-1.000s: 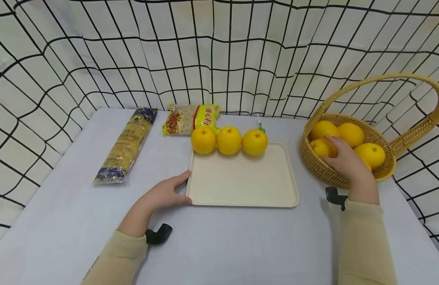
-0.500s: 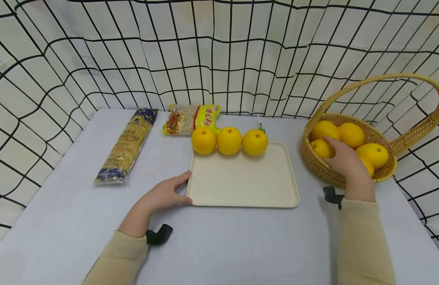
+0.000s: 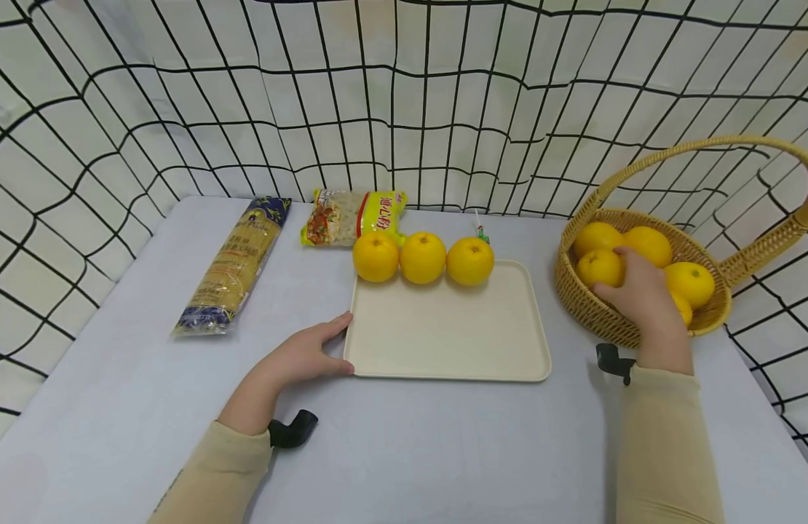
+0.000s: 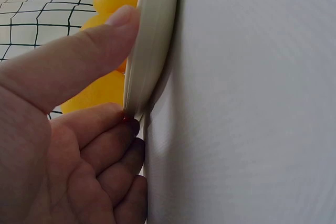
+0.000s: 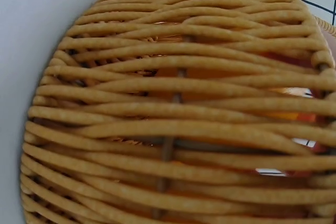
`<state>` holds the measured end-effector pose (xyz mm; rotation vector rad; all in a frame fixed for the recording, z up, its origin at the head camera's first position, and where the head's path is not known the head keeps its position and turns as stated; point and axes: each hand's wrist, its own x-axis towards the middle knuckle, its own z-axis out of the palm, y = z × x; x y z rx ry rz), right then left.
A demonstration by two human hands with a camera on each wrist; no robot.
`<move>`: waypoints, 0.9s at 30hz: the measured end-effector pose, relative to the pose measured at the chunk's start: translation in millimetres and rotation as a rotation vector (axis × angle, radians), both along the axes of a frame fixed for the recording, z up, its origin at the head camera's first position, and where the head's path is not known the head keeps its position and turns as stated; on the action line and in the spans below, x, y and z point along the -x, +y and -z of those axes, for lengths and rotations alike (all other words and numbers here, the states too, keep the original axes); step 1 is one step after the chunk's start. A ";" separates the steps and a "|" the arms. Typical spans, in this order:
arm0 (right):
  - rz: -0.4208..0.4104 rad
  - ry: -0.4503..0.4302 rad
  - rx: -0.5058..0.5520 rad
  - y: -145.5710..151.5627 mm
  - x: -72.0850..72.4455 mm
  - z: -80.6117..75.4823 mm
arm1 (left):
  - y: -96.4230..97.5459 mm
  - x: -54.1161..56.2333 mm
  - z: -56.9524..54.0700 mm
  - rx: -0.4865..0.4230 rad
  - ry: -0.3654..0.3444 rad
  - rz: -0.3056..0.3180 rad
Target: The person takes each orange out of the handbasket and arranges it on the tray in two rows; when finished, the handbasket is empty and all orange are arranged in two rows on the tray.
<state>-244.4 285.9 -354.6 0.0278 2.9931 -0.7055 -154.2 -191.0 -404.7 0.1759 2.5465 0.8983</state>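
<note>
Oranges, three round glossy yellow ones [image 3: 423, 257], sit side by side along the far edge of a cream rectangular tray [image 3: 446, 327] in the head view. The left hand [image 3: 306, 356], thumb and fingers spread apart, touches the tray's left edge. The right hand [image 3: 646, 291] reaches into a tan woven wicker basket [image 3: 577, 309] with an arched handle, its thumb and forefinger curved round one yellow orange [image 3: 599, 268]; more oranges [image 3: 648, 246] lie about it. A long clear-and-blue pasta packet [image 3: 234, 269] and a yellow-and-red food bag [image 3: 341, 218] lie on the white tabletop [image 3: 443, 451].

From the left wrist, the thumb rests against the tray's rim and the fingertips meet its edge, with oranges beyond.

From the right wrist, basket weave fills most of the view, orange colour showing through gaps; the grip cannot be told there.
</note>
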 end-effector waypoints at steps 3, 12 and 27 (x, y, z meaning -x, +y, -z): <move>0.000 0.030 0.002 -0.4 -0.8 0.1 | 0.3 0.0 0.7 -0.001 0.001 0.000; 0.072 0.144 0.092 -3.0 -12.0 -5.6 | 0.8 1.0 0.7 0.007 -0.006 0.002; 0.085 0.405 0.403 -49.4 -27.1 -19.9 | 0.2 2.0 1.7 0.011 -0.011 -0.002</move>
